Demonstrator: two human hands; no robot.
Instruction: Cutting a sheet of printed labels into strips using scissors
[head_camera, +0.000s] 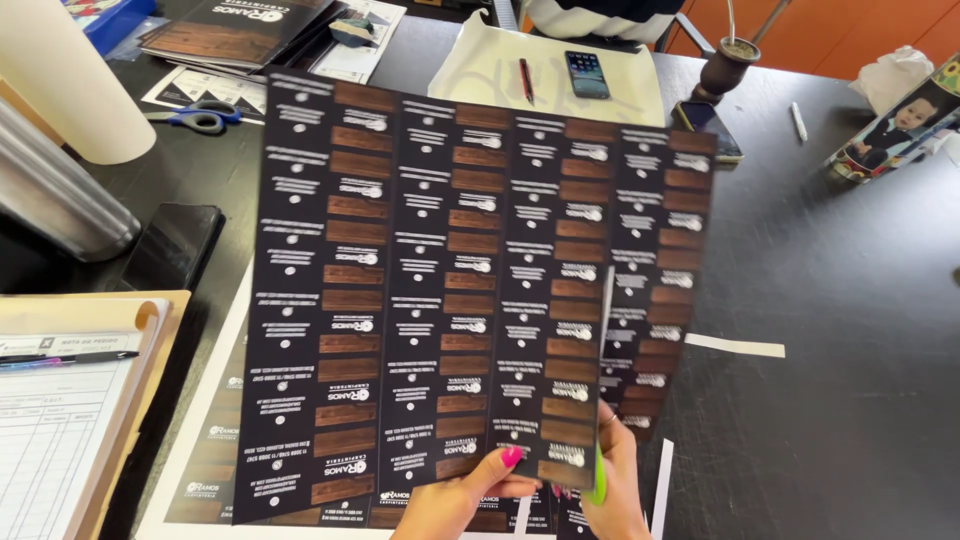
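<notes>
We cut a printed card sheet (470, 290).
Our left hand (465, 500) pinches the sheet's bottom edge at six o'clock; our right hand (615, 480) grips green-handled scissors (603, 400), blade slicing upward through it.

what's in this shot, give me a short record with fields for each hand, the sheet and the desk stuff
left hand: left hand pinches the bottom edge of the printed sheet
right hand: right hand works green-handled scissors up into the sheet
sheet: dark, rows of small cards with brown wood-look bands, partly slit from the bottom
under it: more printed sheets
desk: blue-handled scissors, two phones, red pen, clipboard with form
</notes>
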